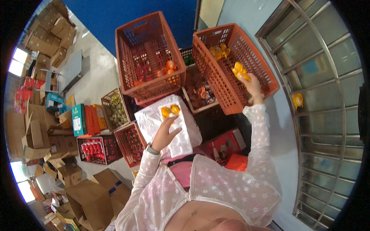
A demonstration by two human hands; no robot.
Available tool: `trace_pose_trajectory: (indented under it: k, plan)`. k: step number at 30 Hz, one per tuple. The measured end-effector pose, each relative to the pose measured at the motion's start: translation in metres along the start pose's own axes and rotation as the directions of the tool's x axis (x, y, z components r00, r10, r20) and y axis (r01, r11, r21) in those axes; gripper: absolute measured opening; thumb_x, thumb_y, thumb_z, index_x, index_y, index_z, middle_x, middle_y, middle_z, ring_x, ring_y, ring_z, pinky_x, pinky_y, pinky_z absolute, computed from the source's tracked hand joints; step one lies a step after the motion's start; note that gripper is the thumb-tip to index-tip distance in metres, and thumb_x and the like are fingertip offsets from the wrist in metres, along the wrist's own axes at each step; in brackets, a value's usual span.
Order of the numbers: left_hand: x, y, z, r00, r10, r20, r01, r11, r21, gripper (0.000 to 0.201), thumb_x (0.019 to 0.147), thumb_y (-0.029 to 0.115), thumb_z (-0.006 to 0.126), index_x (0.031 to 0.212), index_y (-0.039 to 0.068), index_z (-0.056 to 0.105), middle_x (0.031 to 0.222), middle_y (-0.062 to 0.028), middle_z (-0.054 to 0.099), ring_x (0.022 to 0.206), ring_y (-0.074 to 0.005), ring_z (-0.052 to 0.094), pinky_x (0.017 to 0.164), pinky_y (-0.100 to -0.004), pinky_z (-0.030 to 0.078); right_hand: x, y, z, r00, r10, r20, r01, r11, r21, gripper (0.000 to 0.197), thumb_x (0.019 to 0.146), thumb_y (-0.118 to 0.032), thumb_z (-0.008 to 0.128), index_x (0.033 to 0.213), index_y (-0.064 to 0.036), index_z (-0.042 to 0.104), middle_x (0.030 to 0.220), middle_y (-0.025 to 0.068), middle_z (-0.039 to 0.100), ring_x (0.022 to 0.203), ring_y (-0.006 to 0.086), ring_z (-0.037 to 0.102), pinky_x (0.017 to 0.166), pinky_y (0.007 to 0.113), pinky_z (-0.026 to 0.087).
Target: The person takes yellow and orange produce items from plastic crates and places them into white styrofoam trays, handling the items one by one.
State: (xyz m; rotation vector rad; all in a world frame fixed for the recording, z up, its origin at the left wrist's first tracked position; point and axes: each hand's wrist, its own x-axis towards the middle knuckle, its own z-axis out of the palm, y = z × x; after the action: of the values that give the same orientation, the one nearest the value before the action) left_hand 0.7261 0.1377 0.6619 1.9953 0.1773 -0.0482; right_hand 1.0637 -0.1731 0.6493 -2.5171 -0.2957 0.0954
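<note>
My right hand reaches into the right-hand red-brown plastic crate, its fingers closed round yellow-wrapped pieces. More yellow-wrapped pieces lie deeper in that crate. My left hand is over a white tray stack in front of me, fingers stretched forward and thumb apart. Its fingertips are at two round yellow-wrapped pieces sitting in the top tray. Whether they touch them I cannot tell. A watch is on my left wrist.
Another red-brown crate, at the far left, holds orange-wrapped pieces. Between the crates is a lower bin of wrapped pieces. Smaller crates stand to the left, near cardboard boxes. A barred window runs along the right.
</note>
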Motion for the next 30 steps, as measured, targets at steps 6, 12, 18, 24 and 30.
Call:
trace_pose_trajectory:
  k: [6,12,18,24,30]
  plan:
    - [0.007,-0.112,0.056,0.976,-0.128,-0.174,0.189,0.895,0.403,0.111,0.064,0.034,0.082,0.143,0.001,0.012,0.137,-0.0278,0.024,0.123,-0.0446,0.034,0.100,-0.0445,0.038,0.107,0.170,0.078,0.504,0.642,0.578,0.629,0.186,-0.755,0.039,0.082,-0.031,0.064,0.114,-0.0116,0.060,0.115,0.0085,0.060,0.080,0.0210,0.065,0.058,0.040,0.050]
    - [0.002,-0.118,0.071,0.934,-0.205,-0.294,0.295,0.904,0.308,0.124,0.057,0.027,0.086,0.143,-0.004,0.002,0.144,-0.0309,0.011,0.131,-0.0465,0.024,0.107,-0.0432,0.030,0.148,0.081,0.103,0.499,0.595,0.629,0.466,0.428,-0.774,0.042,0.084,-0.010,0.057,0.123,-0.0044,0.043,0.099,0.0123,0.063,0.070,0.0246,0.063,0.054,0.037,0.051]
    - [0.005,-0.137,0.079,0.924,-0.311,-0.223,0.363,0.895,0.257,0.126,0.057,0.028,0.086,0.141,-0.007,-0.001,0.142,-0.0317,0.015,0.129,-0.0465,0.027,0.107,-0.0422,0.031,0.239,0.072,0.182,0.947,-0.061,0.316,0.190,0.898,-0.396,0.024,0.090,-0.021,0.048,0.103,-0.0022,0.055,0.103,0.0156,0.060,0.104,0.0314,0.054,0.093,0.043,0.040]
    - [0.006,-0.133,0.075,0.906,-0.365,-0.214,0.414,0.872,0.263,0.126,0.058,0.032,0.085,0.140,-0.008,-0.002,0.142,-0.0324,0.016,0.129,-0.0464,0.027,0.107,-0.0426,0.031,0.287,0.087,0.277,0.204,-0.978,-0.038,-0.978,-0.205,0.023,0.072,0.084,-0.068,0.043,0.116,-0.0049,0.055,0.100,0.0099,0.062,0.091,0.0226,0.058,0.081,0.041,0.047]
    - [0.001,-0.140,0.076,0.900,-0.374,-0.224,0.428,0.857,0.288,0.128,0.059,0.032,0.085,0.140,-0.009,-0.005,0.141,-0.0319,0.016,0.129,-0.0467,0.027,0.107,-0.0426,0.031,0.268,0.071,0.279,0.532,-0.825,0.190,-0.845,-0.501,0.190,0.079,0.083,-0.065,0.038,0.126,0.0014,0.046,0.096,0.0137,0.061,0.076,0.0237,0.059,0.064,0.039,0.048]
